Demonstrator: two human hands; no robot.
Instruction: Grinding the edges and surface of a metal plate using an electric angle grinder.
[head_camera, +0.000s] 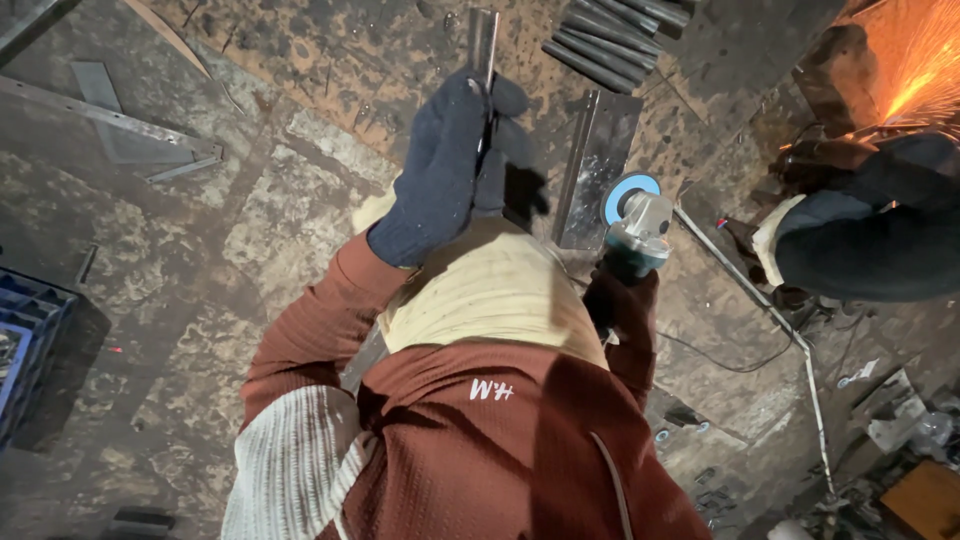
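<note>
My left hand (450, 165), in a dark blue knit glove, is closed around a narrow flat metal strip (483, 40) that points away from me. My right hand (620, 300), in a dark glove, grips an angle grinder (638, 232) with a blue-rimmed disc held off the floor. Between the two lies a folded steel plate (598, 165) on the stained concrete floor. My knees and rust-coloured sleeves fill the lower middle of the view.
Several dark metal bars (610, 35) lie stacked at the top. A steel angle frame (120, 125) lies at the left, a blue crate (25, 335) at the left edge. Another person's gloved hands (850, 230) grind at the right, throwing orange sparks (915, 65). A cable (740, 365) and scrap litter the right.
</note>
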